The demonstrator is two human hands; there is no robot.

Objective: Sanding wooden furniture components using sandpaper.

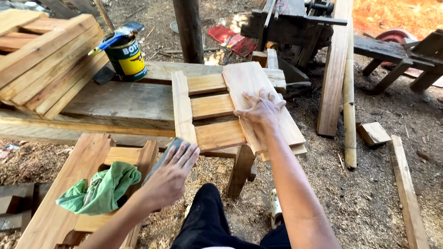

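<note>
— Now, what's the right hand [262, 109] doing?
— Fingers spread wide, pressed flat on the pale slatted wooden panel [230, 108] lying on the grey plank worktop [115, 103].
— And the left hand [171, 175]?
— Fingers extended over a grey sanding pad [162, 157] at the panel's near edge; looks like sanding, needing steady pressure.
— Containers?
— Beyond the left fingers, a green-and-yellow tin can [126, 59] with a blue-handled brush [115, 37] across it; contents unseen.
</note>
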